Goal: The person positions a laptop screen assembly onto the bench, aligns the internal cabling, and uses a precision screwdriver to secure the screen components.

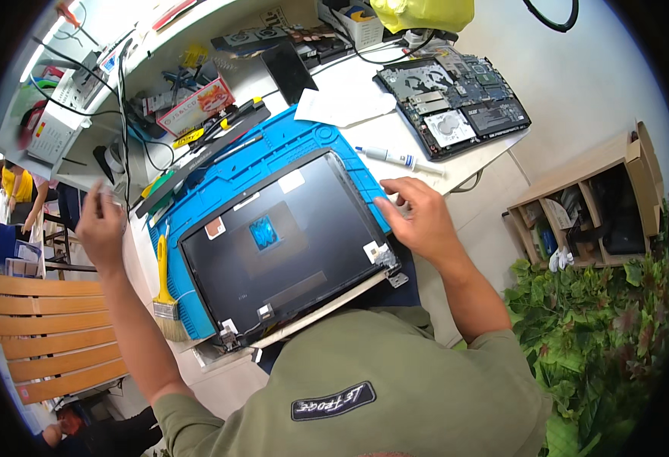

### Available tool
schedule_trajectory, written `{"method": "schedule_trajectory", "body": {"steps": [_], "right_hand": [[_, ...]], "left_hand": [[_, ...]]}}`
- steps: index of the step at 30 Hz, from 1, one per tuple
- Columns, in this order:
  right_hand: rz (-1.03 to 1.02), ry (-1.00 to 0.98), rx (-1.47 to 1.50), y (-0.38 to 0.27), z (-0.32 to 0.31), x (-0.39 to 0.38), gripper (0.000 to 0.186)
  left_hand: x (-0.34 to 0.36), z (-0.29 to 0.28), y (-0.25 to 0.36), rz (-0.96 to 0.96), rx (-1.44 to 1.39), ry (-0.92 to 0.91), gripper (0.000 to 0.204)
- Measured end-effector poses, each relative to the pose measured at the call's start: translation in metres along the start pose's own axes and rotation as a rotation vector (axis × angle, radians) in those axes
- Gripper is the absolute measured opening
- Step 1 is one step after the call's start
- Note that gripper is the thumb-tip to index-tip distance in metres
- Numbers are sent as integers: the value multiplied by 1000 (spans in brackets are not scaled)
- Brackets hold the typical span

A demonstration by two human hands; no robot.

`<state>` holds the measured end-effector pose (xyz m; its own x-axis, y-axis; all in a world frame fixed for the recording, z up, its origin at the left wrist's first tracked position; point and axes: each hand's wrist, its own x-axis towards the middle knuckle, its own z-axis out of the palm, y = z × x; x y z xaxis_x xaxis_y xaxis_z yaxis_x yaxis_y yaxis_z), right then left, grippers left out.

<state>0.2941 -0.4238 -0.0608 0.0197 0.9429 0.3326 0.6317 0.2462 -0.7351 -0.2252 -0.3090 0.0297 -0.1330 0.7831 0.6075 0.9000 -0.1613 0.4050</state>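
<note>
A black laptop screen lid (273, 263) lies on a blue repair mat (281, 145) in front of me, its bare inner side up. Metal hinges (386, 257) sit at its near corners, with pale patches on its surface and a shiny blue square near the middle. My right hand (423, 217) hovers at the lid's right edge, thumb and fingers apart, holding nothing visible. To the left, past the mat, my left hand (102, 228) is raised with its fingers bunched; their tips are blurred, and anything between them is too small to name. A yellow-handled brush (164, 282) lies nearest it.
An opened laptop base (456, 103) rests at the table's far right, with a syringe (391, 158) before it. Behind the mat are white paper (346, 105), a phone (288, 72) and a red-and-white box (196, 108). A wooden shelf (578, 199) stands at right, a slatted bench (56, 327) at left.
</note>
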Motion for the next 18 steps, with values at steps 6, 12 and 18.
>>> {"method": "schedule_trajectory", "body": {"steps": [6, 12, 18], "right_hand": [[-37, -138, -71, 3, 35, 47, 43], [88, -184, -109, 8, 56, 77, 42], [89, -69, -48, 14, 65, 81, 29]], "left_hand": [[-48, 42, 139, 424, -306, -540, 25], [-33, 128, 188, 677, -241, -670, 21], [-27, 189, 211, 672, -229, -754, 23]]}}
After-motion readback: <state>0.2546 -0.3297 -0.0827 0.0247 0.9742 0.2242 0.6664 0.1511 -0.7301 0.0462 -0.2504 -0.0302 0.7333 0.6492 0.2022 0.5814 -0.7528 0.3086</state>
